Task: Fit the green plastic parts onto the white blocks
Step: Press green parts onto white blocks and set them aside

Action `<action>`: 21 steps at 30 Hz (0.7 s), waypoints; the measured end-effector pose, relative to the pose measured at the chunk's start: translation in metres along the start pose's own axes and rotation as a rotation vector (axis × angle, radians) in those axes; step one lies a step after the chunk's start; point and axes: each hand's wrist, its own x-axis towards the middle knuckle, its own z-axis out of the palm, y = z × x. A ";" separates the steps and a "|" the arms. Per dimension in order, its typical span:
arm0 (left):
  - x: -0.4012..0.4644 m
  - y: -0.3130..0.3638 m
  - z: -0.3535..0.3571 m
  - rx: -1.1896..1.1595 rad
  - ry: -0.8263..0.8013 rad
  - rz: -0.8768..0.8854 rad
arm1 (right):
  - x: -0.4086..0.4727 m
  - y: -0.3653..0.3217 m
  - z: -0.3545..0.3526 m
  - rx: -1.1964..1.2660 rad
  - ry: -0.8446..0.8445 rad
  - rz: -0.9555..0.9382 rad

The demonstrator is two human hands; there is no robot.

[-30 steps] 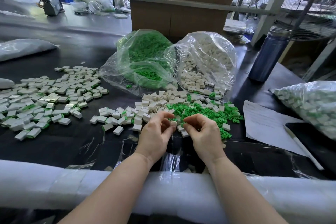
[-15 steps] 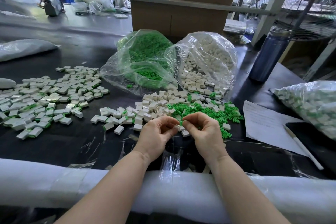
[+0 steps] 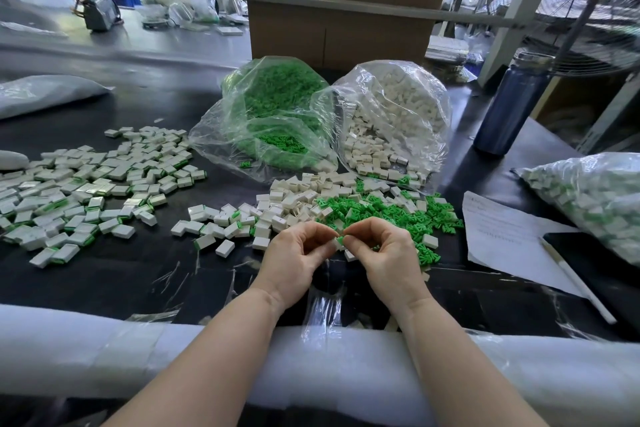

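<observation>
My left hand (image 3: 297, 253) pinches a small white block (image 3: 336, 244) at the middle of the black table. My right hand (image 3: 384, 250) pinches a green plastic part (image 3: 341, 239) and holds it against that block. Just beyond my fingers lie a loose heap of green parts (image 3: 388, 215) and a heap of bare white blocks (image 3: 298, 198). To the left spreads a wide scatter of white blocks with green edges (image 3: 86, 191).
Two open clear bags stand behind the heaps, one of green parts (image 3: 277, 114), one of white blocks (image 3: 391, 118). A blue bottle (image 3: 509, 107), a paper sheet (image 3: 502, 232), a pen (image 3: 575, 281) and a filled bag (image 3: 595, 198) lie right. White foam padding (image 3: 104, 357) lines the near edge.
Both hands have lifted slightly off the heap and drawn together toward me. The right fingers have brought a green part up to the block in the left fingers.
</observation>
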 end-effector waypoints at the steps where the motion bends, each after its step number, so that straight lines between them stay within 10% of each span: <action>1: 0.000 0.000 0.000 0.003 0.000 0.006 | 0.000 0.000 0.000 0.006 -0.003 0.002; 21: -0.003 0.003 -0.001 -0.055 -0.094 -0.003 | -0.002 0.000 -0.003 0.143 -0.129 0.122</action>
